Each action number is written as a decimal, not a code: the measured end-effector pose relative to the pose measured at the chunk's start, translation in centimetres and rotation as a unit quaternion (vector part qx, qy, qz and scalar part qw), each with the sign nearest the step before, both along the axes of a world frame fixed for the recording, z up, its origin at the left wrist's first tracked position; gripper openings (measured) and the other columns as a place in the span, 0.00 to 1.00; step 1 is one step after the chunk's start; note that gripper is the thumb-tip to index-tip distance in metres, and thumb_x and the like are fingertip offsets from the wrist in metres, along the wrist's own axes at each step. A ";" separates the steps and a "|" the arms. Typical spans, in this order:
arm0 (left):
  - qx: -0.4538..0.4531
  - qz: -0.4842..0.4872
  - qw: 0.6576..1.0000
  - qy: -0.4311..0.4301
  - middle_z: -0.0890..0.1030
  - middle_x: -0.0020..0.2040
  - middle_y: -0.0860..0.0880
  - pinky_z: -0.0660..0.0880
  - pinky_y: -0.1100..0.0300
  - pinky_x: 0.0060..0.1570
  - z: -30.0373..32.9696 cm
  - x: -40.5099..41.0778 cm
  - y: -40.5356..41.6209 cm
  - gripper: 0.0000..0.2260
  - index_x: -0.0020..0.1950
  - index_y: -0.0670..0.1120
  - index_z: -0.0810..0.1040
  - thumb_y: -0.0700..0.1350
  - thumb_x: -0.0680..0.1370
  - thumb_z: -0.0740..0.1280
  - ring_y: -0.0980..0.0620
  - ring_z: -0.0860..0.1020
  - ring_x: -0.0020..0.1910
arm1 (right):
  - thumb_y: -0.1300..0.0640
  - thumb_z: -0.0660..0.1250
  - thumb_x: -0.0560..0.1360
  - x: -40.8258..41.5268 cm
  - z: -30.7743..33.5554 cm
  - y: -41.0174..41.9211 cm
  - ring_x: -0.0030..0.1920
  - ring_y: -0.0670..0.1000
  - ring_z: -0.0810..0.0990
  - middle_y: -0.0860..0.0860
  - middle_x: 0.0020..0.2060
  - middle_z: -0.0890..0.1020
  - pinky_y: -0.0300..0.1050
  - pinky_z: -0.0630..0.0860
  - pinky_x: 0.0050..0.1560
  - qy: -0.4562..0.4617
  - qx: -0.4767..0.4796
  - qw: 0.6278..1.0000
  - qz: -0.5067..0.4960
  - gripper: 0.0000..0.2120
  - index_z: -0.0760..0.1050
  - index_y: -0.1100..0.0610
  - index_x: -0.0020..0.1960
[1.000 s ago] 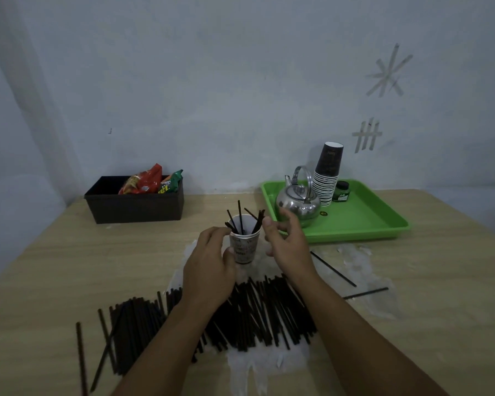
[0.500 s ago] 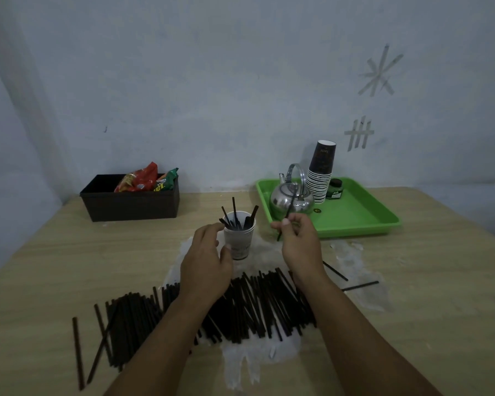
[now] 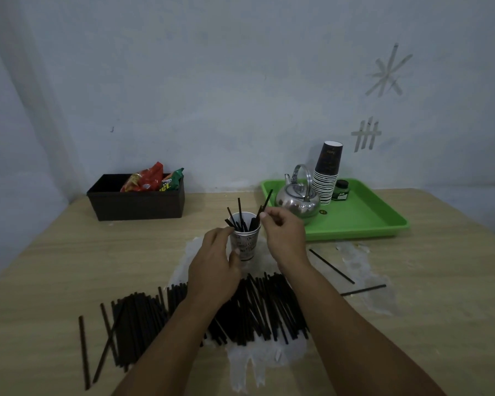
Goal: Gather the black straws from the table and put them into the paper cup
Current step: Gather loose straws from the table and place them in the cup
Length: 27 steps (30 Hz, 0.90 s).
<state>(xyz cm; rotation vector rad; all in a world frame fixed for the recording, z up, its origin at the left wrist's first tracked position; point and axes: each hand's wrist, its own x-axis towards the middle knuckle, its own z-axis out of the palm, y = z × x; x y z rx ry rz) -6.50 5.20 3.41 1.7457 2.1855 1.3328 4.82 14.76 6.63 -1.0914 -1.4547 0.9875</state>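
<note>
Over the cup (image 3: 247, 241) (left hand (image 3: 216, 267) curled round it), right hand (image 3: 283, 235) pinches a straw (image 3: 266, 200).

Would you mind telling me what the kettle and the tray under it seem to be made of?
The kettle looks like polished metal, probably stainless steel: its silver body shows bright mirror-like highlights. The tray looks like moulded plastic: uniform bright green, with a smooth rounded rim and a slight sheen.

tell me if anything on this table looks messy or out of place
Two stray straws lie apart from the main straw pile, right of the paper cup. A whitish patchy film is smeared across the wooden table under the pile, like residue or torn wrap.
</note>
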 end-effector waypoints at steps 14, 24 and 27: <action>-0.026 -0.034 0.999 0.016 0.77 0.47 0.55 0.70 0.61 0.41 -0.6 4.0 -1.8 0.05 0.50 0.51 0.78 0.49 0.77 0.65 0.58 0.73 0.42 | 0.51 0.67 0.75 11.4 -3.1 0.3 0.55 0.56 0.80 0.52 0.53 0.84 0.46 0.76 0.53 -0.375 -0.035 0.916 -0.142 0.11 0.82 0.51 0.55; -0.045 -0.113 0.991 0.056 0.77 0.44 0.53 0.74 0.55 0.43 -1.7 9.2 -1.9 0.04 0.49 0.52 0.78 0.50 0.77 0.64 0.53 0.74 0.41 | 0.50 0.65 0.77 14.0 -3.5 1.5 0.56 0.57 0.79 0.54 0.53 0.83 0.47 0.73 0.56 -0.502 -0.052 0.857 -0.103 0.10 0.82 0.52 0.52; -0.031 -0.111 0.991 0.064 0.78 0.43 0.52 0.74 0.55 0.43 -1.8 9.0 -2.1 0.04 0.49 0.51 0.78 0.49 0.77 0.65 0.52 0.74 0.40 | 0.51 0.63 0.78 16.2 -2.9 0.4 0.57 0.58 0.77 0.54 0.54 0.80 0.51 0.73 0.55 -0.537 -0.018 0.839 -0.093 0.09 0.78 0.52 0.54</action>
